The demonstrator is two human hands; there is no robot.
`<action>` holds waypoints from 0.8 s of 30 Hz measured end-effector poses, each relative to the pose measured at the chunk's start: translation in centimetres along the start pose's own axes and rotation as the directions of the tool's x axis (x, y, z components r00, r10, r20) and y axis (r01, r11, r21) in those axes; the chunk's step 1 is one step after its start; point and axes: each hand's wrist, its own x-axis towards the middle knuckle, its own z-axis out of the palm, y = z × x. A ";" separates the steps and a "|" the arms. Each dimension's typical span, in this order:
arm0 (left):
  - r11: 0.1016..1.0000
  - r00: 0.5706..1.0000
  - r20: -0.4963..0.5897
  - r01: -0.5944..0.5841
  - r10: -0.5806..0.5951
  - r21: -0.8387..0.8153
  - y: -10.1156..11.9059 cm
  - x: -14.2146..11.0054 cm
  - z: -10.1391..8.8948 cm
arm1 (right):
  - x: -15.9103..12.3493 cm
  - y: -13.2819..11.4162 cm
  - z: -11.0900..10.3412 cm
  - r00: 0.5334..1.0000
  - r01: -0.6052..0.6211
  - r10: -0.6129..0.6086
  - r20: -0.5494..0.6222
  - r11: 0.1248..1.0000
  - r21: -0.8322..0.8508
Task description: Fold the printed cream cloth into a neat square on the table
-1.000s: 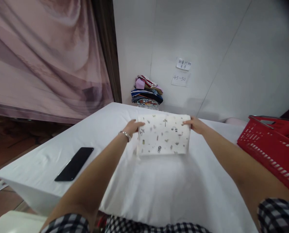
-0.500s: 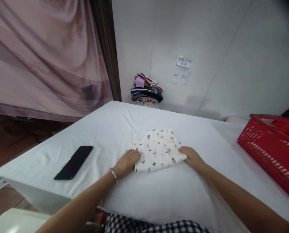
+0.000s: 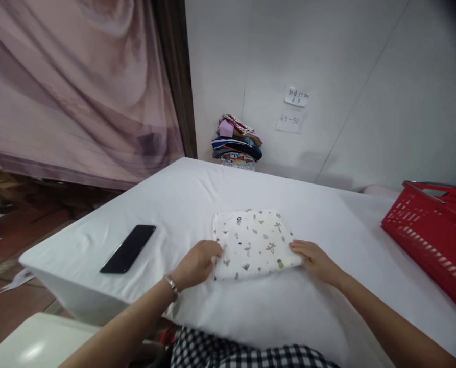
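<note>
A folded white cloth with small prints of palm trees and plants lies flat on the white-covered table, close to its front edge. My left hand, a bracelet at its wrist, is closed on the cloth's near left edge, fingers curled. At the opposite side, my right hand rests its outstretched fingers against the right edge. Its thumb is hard to make out.
A black phone lies at the table's left. On the right stands a red plastic basket. A pile of folded fabrics is by the wall, below paper notes. A pinkish curtain hangs at left.
The cloth was held up by its far corners, then came down flat nearer to me, with its print turned round. My right hand's fingers have since straightened along its edge.
</note>
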 end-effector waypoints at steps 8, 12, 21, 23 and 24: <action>0.950 0.971 -0.105 0.231 -0.213 0.212 2.4 5.1 4.3 | 7.6 -4.7 1.8 0.994 0.110 -0.109 0.018 0.960 -0.259; 0.922 0.958 -0.063 0.287 -0.280 0.258 2.0 4.2 6.3 | 8.6 -2.3 5.1 0.985 -0.012 0.092 0.149 0.885 -0.465; 0.868 0.857 -0.239 0.488 -0.457 0.092 -0.5 6.1 4.1 | 8.2 -1.1 5.8 0.978 -0.036 0.134 0.157 0.859 -0.511; 0.783 0.757 -0.279 0.622 -0.590 0.031 -2.0 7.6 3.2 | 8.3 -1.1 5.8 0.979 -0.035 0.132 0.154 0.858 -0.513; 0.727 0.706 -0.241 0.687 -0.666 0.003 -2.8 8.3 2.9 | 8.3 -1.1 5.9 0.979 -0.036 0.133 0.153 0.857 -0.514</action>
